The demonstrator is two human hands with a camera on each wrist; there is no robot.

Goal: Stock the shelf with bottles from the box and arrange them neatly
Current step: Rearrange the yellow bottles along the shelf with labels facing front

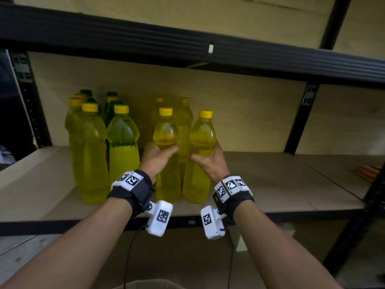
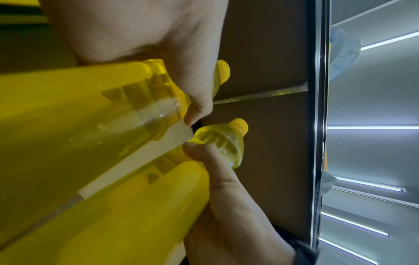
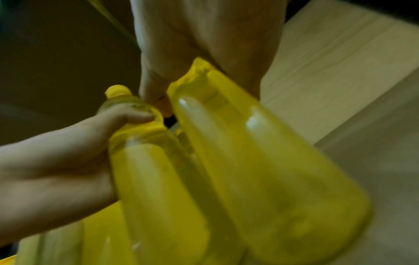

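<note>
While both bottles are coming to rest on the shelf board [image 1: 270, 184]:
Left hand [image 1: 158, 158]: clamping the left bottle [image 1: 166, 163] — keeping it upright.
Right hand [image 1: 208, 161]: wrapping the right bottle [image 1: 198, 163] — aligning it beside the standing rows [image 1: 91, 147] before letting go.

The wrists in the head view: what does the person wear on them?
Each bare forearm has a dark strap at the wrist, left and right, carrying white blocks with black square code markings. A white camera box hangs under each wrist, with a thin black cable.
</note>
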